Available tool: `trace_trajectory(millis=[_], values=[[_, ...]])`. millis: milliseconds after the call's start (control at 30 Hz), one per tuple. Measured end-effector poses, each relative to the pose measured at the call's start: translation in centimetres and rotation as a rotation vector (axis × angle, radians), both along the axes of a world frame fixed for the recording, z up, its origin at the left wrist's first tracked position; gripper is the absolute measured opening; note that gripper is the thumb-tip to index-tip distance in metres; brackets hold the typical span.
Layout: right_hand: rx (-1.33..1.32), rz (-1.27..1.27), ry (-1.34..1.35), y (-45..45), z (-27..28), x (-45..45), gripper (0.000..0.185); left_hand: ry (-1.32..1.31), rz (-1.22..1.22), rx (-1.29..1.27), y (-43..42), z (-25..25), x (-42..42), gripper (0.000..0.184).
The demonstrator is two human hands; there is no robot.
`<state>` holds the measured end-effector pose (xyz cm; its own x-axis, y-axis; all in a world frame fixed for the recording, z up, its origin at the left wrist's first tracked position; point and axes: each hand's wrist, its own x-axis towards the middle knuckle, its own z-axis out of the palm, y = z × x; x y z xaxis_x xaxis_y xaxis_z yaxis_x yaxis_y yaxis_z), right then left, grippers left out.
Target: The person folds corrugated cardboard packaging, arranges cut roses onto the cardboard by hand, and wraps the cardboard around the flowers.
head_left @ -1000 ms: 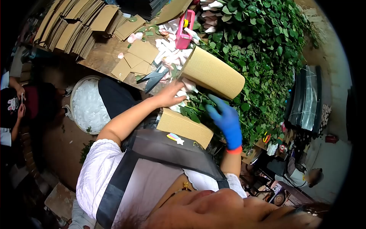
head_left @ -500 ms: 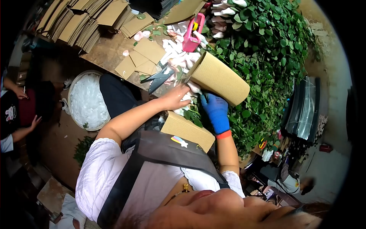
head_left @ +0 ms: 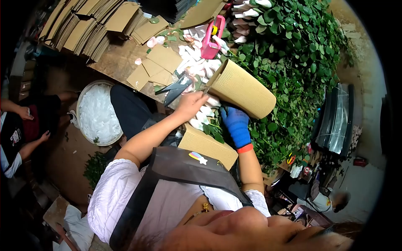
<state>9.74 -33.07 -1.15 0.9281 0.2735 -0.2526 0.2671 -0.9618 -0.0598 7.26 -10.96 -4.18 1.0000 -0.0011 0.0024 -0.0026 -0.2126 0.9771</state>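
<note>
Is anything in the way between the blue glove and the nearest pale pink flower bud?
Nothing visible stands between the blue-gloved right hand and the nearest pale pink flower bud. The tan corrugated cardboard wrap lies beside that gap, not across it. Whether they touch, I can't tell.

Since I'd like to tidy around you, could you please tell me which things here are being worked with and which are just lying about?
In use, it seems:
- wrapped buds, beside the bare left hand
- upper corrugated sheet, beside the gloved right hand
- leafy stems

Probably just lying about:
- scissors
- pink dispenser
- flat cardboard pieces
- stacked cardboard
</note>
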Motion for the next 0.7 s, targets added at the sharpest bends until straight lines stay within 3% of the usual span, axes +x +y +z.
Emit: trace_trajectory(millis=[67, 100, 167, 233, 267, 300, 400, 433, 533, 600, 700], values=[[0.005, 0.076, -0.139, -0.5, -0.6, -0.2, 0.037, 0.048, 0.074, -0.2, 0.3, -0.8, -0.8, 0.027], [0.01, 0.112, -0.207, -0.6, -1.0, -0.4, 0.037, 0.064, 0.254, -0.344, 0.6, -0.5, -1.1, 0.023], [0.026, 0.052, -0.044, -0.6, -0.8, 0.0, 0.039, 0.071, 0.418, -0.499, 3.3, 3.7, 0.1, 0.019], [0.038, 0.026, 0.07, -0.3, 0.4, 0.1, 0.04, 0.0, 0.173, -0.206, 6.0, -1.6, 0.4, 0.017], [0.042, 0.027, 0.103, 0.0, 1.2, 0.2, 0.041, 0.237, 0.088, -0.372, 5.4, -2.9, 0.5, 0.015], [0.045, 0.026, 0.135, 0.1, 1.6, 0.1, 0.042, 0.116, 0.073, -0.006, 4.4, -3.2, 0.6, 0.016], [-0.016, 0.022, 0.033, 0.8, 0.4, -0.2, 0.04, 0.242, -0.134, 0.187, 2.0, -1.0, 1.0, 0.041], [-0.034, 0.03, -0.012, 0.8, 0.1, -0.4, 0.038, 0.264, -0.179, 0.269, 1.5, -0.1, 1.3, 0.038], [0.006, 0.079, -0.193, 0.5, -1.1, -0.8, 0.033, 0.262, -0.104, 0.066, 0.4, -2.1, 1.0, 0.033], [0.012, 0.051, -0.127, 0.6, -1.3, -0.7, 0.035, 0.209, -0.048, -0.022, 0.6, -2.8, 0.7, 0.031], [-0.021, 0.007, -0.014, 0.9, -0.9, -0.4, 0.037, 0.131, 0.245, -0.329, 1.2, -2.8, 0.2, 0.027]])
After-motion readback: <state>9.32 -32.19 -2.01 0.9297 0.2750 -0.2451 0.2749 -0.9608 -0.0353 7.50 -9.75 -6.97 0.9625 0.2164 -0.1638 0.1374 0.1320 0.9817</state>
